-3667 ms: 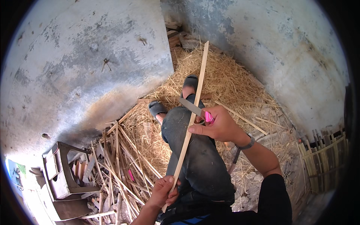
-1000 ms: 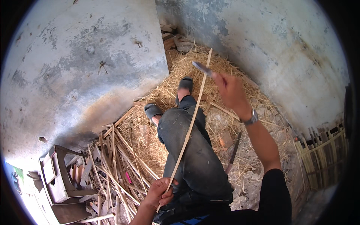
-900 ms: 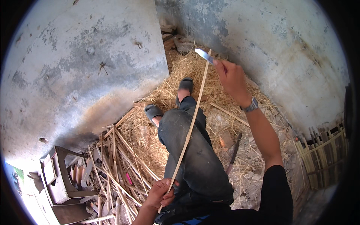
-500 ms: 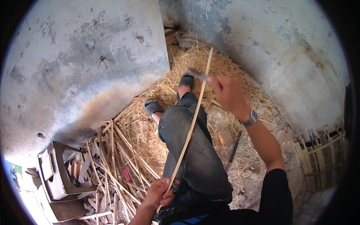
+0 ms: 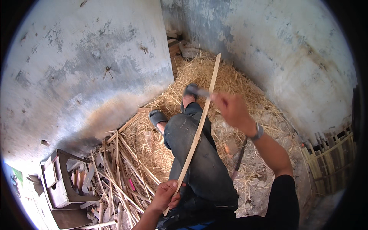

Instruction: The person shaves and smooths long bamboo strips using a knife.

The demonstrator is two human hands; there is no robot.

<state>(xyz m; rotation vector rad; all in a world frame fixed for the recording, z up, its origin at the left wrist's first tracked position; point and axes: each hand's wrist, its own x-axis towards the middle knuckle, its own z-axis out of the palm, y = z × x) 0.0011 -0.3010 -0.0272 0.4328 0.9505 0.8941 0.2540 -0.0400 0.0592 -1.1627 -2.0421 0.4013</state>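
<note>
A long, pale bamboo strip (image 5: 199,129) lies slantwise across my dark trousers, its far end up over the straw. Near its lower end my left hand (image 5: 167,194) is closed round it, thumb on top. My right hand (image 5: 234,112), a watch on the wrist, is closed on the handle of a knife (image 5: 202,92). The knife's blade, blurred by motion, points left and meets or crosses the strip at its upper part; whether it cuts in, I cannot tell. The handle is mostly hidden in my fingers.
Shavings and straw (image 5: 226,73) cover the floor around my sandals. A dark curved blade-like tool (image 5: 239,159) lies right of my leg. Bamboo sticks (image 5: 119,168) pile up at left beside a broken frame casing (image 5: 57,180). A slatted bamboo basket (image 5: 331,161) stands right, by the wall (image 5: 283,46).
My right hand and the knife have moved a little down along the strip, toward me. The strip's flat face now shows wider, and its far end sits slightly lower. My left hand keeps its hold.
</note>
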